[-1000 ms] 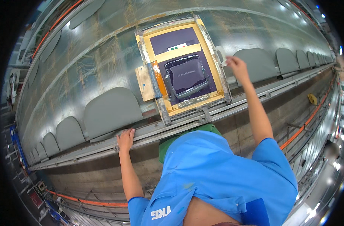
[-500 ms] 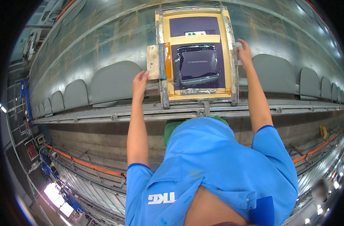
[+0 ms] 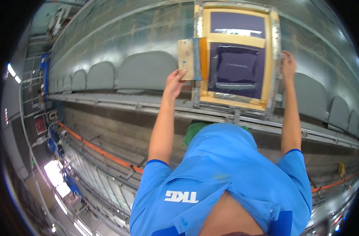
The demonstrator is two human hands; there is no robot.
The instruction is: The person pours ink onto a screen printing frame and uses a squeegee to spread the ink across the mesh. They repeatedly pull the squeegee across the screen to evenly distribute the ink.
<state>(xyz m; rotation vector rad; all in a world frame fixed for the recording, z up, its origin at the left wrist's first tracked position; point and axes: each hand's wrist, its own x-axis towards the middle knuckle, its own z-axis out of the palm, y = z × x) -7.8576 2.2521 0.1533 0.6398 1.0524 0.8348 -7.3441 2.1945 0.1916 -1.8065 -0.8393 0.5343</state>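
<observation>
A metal-edged screen frame [image 3: 273,59] lined with yellow tape sits at upper centre, with a dark purple panel [image 3: 236,65] and a glossy dark ring of ink on it. A wooden squeegee [image 3: 186,55] with a blue strip and orange edge lies on the frame's left side. My left hand [image 3: 174,80] pinches the squeegee's lower left corner, fingers closed. My right hand [image 3: 288,65] has its fingers curled at the frame's right side, on the handle, which is mostly hidden behind them.
A long metal table [image 3: 148,29] carries rows of grey rounded pieces [image 3: 146,69] on both sides. A metal rail [image 3: 163,107] runs along its near edge. Below are an orange pipe [image 3: 89,144] and machinery at lower left. A green item [image 3: 193,129] is by my body.
My left hand has come up from the rail to grip the squeegee. The frame and right hand sit farther right in view; the view has turned, so their actual movement is unclear.
</observation>
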